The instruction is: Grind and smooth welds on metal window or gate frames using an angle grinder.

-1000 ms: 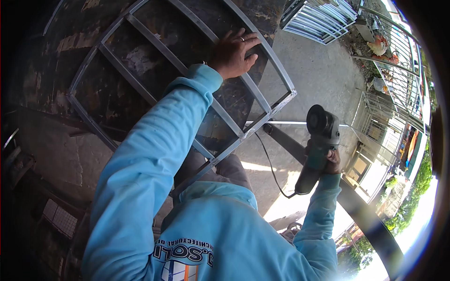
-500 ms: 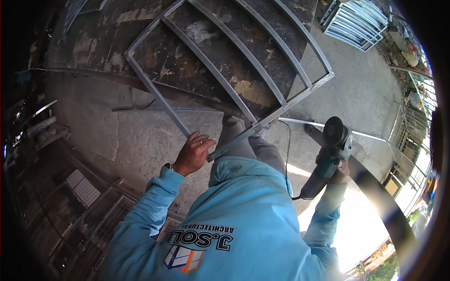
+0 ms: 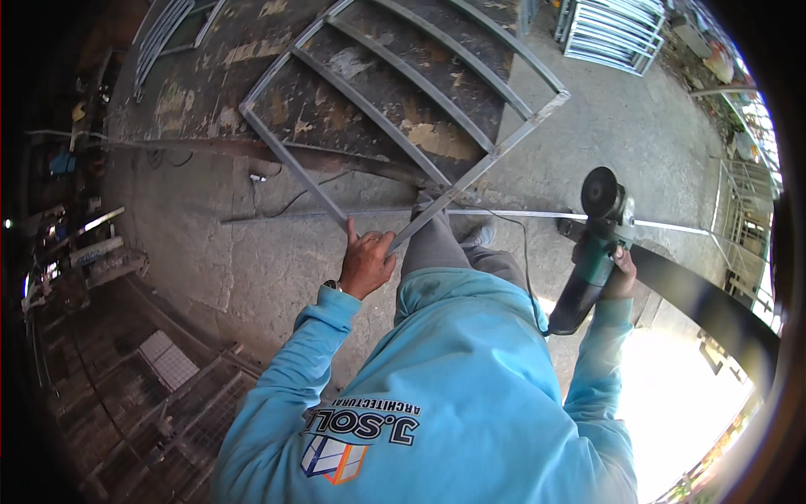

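My left hand is closed around the near corner of a grey metal frame, its index finger stretched along one side bar. Several parallel bars run across the frame, and its far part lies over a dark, paint-worn tabletop. Off to the right, my right hand grips an angle grinder by its green and black body. A dark round disc on the grinder faces up, apart from the frame. Whether the disc is spinning, I cannot tell.
The grinder's cord hangs beside my legs. A long thin metal bar crosses the concrete floor by my shoe. More metal frames are stacked at the far right, others at the far left. Mesh panels stand at the lower left.
The whole view has shifted. My left hand stays at the frame's corner, its index finger now straighter along the bar. The grinder sits slightly higher in the picture, still in my right hand.
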{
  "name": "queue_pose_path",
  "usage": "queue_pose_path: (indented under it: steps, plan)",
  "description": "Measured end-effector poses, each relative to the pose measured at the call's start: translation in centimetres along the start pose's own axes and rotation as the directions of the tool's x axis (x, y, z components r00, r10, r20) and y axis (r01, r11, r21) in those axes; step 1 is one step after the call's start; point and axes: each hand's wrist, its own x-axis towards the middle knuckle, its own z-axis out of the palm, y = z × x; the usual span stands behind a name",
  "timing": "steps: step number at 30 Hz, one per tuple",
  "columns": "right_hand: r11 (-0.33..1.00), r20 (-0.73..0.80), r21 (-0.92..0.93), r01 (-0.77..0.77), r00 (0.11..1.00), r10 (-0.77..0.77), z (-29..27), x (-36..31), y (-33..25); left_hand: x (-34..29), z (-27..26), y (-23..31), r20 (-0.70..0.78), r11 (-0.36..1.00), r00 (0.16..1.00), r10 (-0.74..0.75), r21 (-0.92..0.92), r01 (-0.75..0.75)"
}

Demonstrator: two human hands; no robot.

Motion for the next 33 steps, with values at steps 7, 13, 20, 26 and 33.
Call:
queue_pose_path:
  steps: [7,13,20,26,33]
  plan:
    - [0.996,-0.014,0.091,0.015,1.0,-0.014,0.0,-1.4,0.3,4.3,1.0,2.1,-0.068,0.986,0.987,-0.143,-0.095,0.136]
    - [0.992,-0.03,0.111,0.063,0.998,-0.06,-0.9,-2.8,0.6,2.4,0.2,1.1,-0.018,1.0,0.999,-0.027,-0.011,0.026]
    - [0.965,-0.064,0.242,0.104,0.994,-0.091,-2.2,-3.7,1.5,3.1,-0.9,1.9,0.139,0.988,0.98,-0.139,0.082,0.129]
    - [0.949,-0.088,0.289,0.122,0.991,-0.1,-2.9,-3.8,1.9,8.3,-0.7,2.6,-0.02,0.985,0.989,-0.147,-0.096,0.145]
    - [0.948,-0.071,0.301,0.107,0.993,-0.089,-3.3,-3.9,2.3,10.9,-2.6,-2.1,0.127,0.77,0.959,-0.254,-0.573,0.28]
